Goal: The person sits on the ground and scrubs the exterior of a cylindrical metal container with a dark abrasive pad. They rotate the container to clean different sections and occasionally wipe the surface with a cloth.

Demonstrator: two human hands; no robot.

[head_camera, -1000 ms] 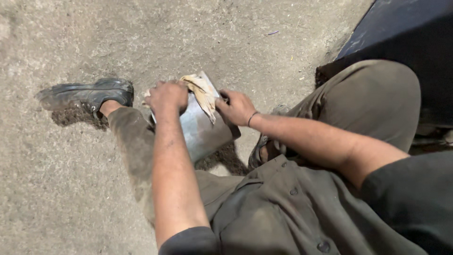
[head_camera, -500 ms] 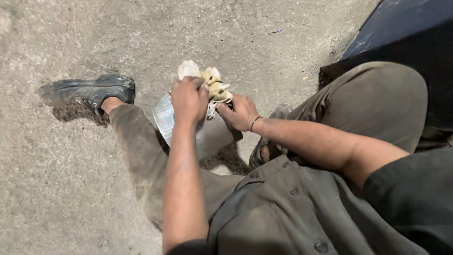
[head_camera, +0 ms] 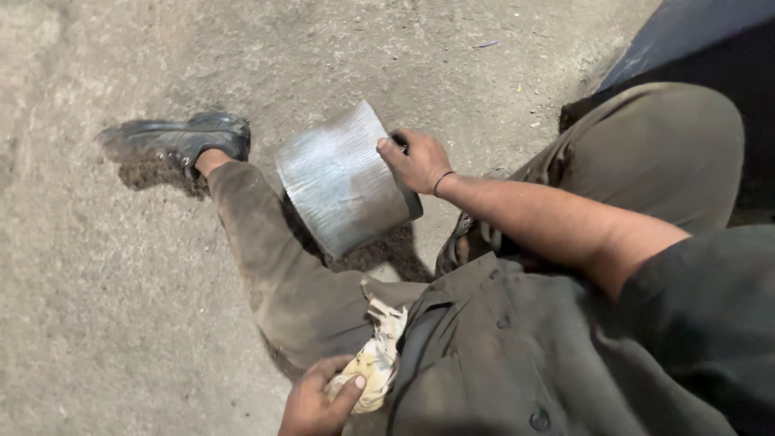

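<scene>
Metal cylinder: a short, wide, silver-grey cylinder [head_camera: 343, 179] is seen lying tilted on its side at about 12 o'clock from the person's lap, its curved wall marked by fine ridges and dull streaks; its darker rim is turned toward 3 o'clock

Position: the cylinder is held just above the outstretched trouser leg [head_camera: 278, 266], between the black shoe [head_camera: 182, 137] at 10 o'clock and the bent knee [head_camera: 654, 149] at 2 o'clock; a shadow is cast beneath it on the concrete floor [head_camera: 97, 323]

Right hand: the right hand [head_camera: 418, 160] is closed over the cylinder's rim at its 3 o'clock edge, the fingers curled around the edge and the thumb laid against the wall; a thin dark band is worn at the wrist

Left hand: the left hand [head_camera: 319, 400] is seen at 6 o'clock, low in the view, loosely closed around a crumpled, stained yellowish-white rag [head_camera: 373, 363], the thumb pressed across the cloth; the rag is trailed upward against the thigh

Clothing: a dark grey buttoned shirt [head_camera: 517, 355] is seen at 5 o'clock, well apart from the cylinder

Surroundings: a dark slanted surface [head_camera: 702, 32] is seen at 1 o'clock, beyond the knee
</scene>
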